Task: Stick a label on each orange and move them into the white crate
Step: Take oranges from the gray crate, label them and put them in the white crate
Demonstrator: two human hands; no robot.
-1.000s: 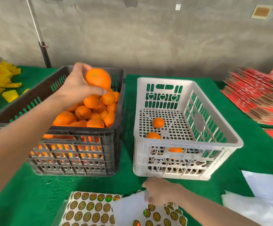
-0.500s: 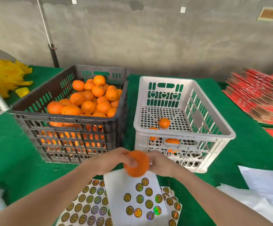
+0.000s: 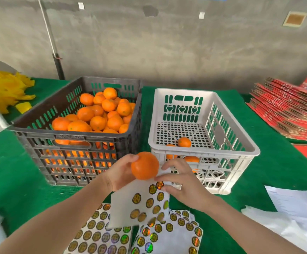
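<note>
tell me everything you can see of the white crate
The white crate is a rectangular plastic box with a thick rim, slotted walls, heart cut-outs in its far wall and a perforated floor. It stands upright and open-topped on the green cloth, right of the black crate. A few oranges lie near its front; the rest of the floor is bare.

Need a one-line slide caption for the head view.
Left hand holds an orange above label sheets; right hand at the top sheet, white crate just behind.
</note>
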